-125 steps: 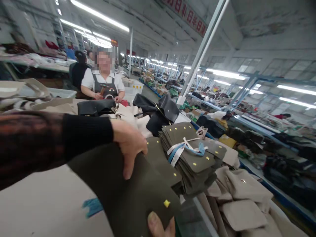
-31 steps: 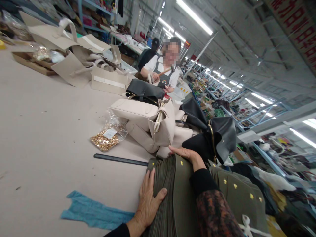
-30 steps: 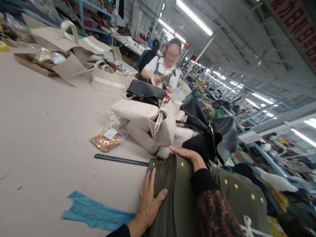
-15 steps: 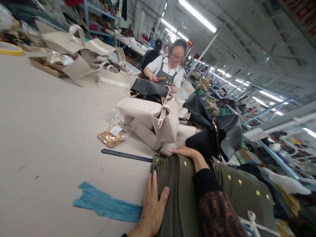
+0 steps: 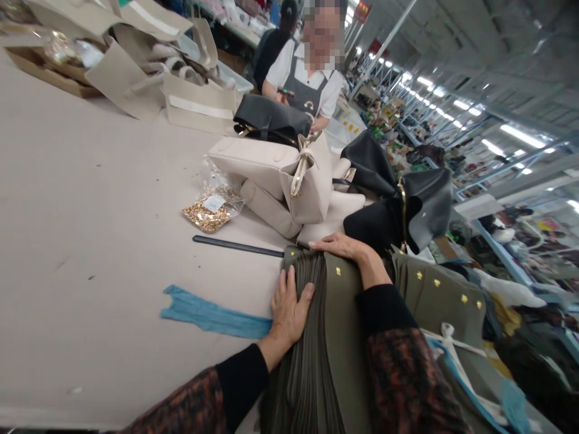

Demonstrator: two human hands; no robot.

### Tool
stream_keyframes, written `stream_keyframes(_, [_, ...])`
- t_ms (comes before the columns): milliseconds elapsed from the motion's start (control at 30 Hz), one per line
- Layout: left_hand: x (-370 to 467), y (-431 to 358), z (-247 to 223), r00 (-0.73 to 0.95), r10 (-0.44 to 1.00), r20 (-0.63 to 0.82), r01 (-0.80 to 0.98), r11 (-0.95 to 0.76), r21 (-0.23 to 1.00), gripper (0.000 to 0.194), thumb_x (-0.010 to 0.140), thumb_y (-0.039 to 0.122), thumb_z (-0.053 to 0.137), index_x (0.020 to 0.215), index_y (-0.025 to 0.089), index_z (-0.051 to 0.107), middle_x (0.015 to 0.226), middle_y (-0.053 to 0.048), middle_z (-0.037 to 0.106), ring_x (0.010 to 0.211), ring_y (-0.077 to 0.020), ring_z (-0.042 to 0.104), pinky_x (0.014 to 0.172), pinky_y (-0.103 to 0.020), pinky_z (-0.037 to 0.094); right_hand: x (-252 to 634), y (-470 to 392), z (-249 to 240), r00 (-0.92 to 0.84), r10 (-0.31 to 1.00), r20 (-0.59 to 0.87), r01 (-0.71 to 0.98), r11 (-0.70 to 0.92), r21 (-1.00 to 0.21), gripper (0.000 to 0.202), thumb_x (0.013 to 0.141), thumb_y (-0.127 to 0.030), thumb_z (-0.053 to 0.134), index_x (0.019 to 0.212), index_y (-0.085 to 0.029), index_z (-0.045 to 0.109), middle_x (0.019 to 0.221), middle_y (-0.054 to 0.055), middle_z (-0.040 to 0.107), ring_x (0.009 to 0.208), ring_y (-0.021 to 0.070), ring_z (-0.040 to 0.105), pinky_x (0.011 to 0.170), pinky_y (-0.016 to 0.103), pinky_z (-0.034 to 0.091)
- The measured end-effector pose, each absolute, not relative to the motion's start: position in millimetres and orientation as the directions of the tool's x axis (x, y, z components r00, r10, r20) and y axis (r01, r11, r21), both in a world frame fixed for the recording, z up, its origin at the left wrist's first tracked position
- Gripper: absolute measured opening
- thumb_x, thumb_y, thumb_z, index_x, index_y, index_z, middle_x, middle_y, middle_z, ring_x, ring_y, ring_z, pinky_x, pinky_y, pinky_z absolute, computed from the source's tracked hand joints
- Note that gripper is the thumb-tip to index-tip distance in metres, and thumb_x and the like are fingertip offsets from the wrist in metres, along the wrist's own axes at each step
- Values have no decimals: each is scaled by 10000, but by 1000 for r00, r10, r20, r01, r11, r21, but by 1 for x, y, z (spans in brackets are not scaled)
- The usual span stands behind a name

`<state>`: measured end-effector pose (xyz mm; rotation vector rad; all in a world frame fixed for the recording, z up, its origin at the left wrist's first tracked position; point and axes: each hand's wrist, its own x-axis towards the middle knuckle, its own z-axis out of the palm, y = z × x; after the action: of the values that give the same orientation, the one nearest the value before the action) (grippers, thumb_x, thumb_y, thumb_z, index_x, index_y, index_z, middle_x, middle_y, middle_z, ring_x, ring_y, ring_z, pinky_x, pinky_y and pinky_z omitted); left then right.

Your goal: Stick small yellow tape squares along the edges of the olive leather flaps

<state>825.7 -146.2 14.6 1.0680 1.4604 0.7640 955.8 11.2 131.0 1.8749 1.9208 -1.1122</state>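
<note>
Currently, the stack [image 5: 312, 349] of olive pieces is steadied between two hands at the near side of the table [image 5: 113, 211], with its layers set side by side and their edges facing up. Its left side is covered by the left hand [image 5: 292, 307]; the fingers are stretched out close together, and the thumb is held apart from them, laid over the edges. The stack's far end is met by the right hand [image 5: 341, 246], whose fingers are extended and held close together; its thumb is hidden, so its position cannot be told. Neither hand is closed into a fist.

The stack is touched, or nearly so, by the right end of a black strip [image 5: 238, 246]. Below the strip, a blue cloth [image 5: 221, 317] is laid flat, its right end near the left wrist. Beyond the strip, gold bits are held in a clear packet [image 5: 210, 211]. Pale bags [image 5: 310, 181] are heaped past the stack, flanked on the right by a black bag [image 5: 425, 208]. To the right of the stack, a second pile [image 5: 447, 289] of olive pieces is bound with a white tie [image 5: 464, 345]. Across the table, a person [image 5: 312, 90] in an apron is seen.
</note>
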Motion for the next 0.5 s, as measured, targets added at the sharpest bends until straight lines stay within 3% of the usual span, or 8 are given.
stream_keyframes(167, [824, -148, 14, 56, 932, -359, 208, 341, 917, 713, 915, 576, 344, 1494, 194, 180, 1579, -127, 115, 1457, -253, 85, 1168, -468, 114, 959, 3, 122, -178, 800, -573, 911, -86, -403, 538, 861, -575, 528, 1091, -123, 706, 1129, 88, 696, 1106, 265, 592, 1064, 382, 369])
stream_keyframes(333, [822, -149, 12, 64, 942, -330, 191, 313, 930, 748, 900, 591, 373, 1494, 184, 171, 1572, -153, 120, 1455, -263, 93, 1166, -468, 126, 971, 3, 140, -187, 925, -332, 881, 8, -473, 546, 893, -515, 500, 1195, -82, 639, 1240, 96, 641, 1201, 275, 536, 1071, 356, 355])
stream_keyframes(500, [822, -148, 15, 46, 948, -314, 200, 300, 933, 757, 890, 588, 399, 1488, 179, 181, 1565, -160, 144, 1451, -266, 114, 1167, -462, 131, 986, -31, 191, -91, 971, -220, 918, -4, -397, 552, 858, -453, 582, 1280, -96, 569, 1271, 142, 611, 1155, 247, 575, 1030, 362, 407])
